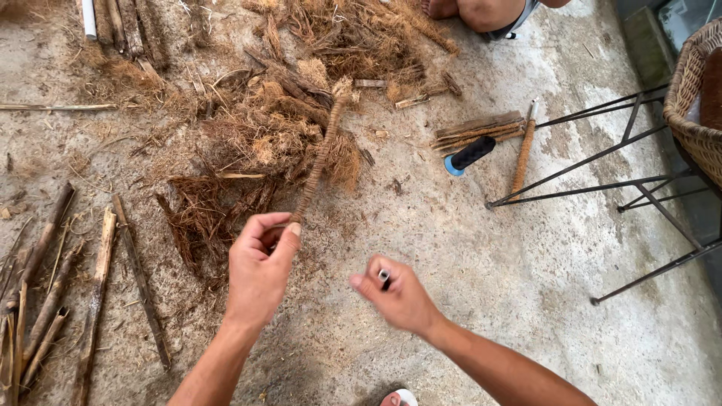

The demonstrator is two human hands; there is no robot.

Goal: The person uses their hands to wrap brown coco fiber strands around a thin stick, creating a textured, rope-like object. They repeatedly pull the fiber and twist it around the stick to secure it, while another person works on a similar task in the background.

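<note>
- Left hand (259, 263): closed around the lower end of a fibre-wrapped stick (320, 154), thumb and fingers pinching it. Stick angles up and away from the hand, its top end over the coir pile.
- Right hand (397, 295): curled around a small dark object (384, 279) with a pale tip, held between fingers and thumb. Motion blur here, cannot tell what the object is. Hand sits just right of the left hand, not touching the stick.
- Coir fibre pile (286, 113): loose brown husk fibre spread on the concrete floor (481, 256), ahead of both hands.
- Second wrapped stick (523, 150): lies on the floor to the right, well apart from the hands, beside a bundle of flat wooden strips (478, 128).
- Dark cylinder with a blue end (469, 155): touching the strip bundle's near side.
- Split wooden sticks (45, 286): scattered on the floor at left.
- Black metal frame (602, 177): far right, with a wicker basket (696, 105) above it.
- Another person's knee (489, 13): top edge, beyond the pile.
</note>
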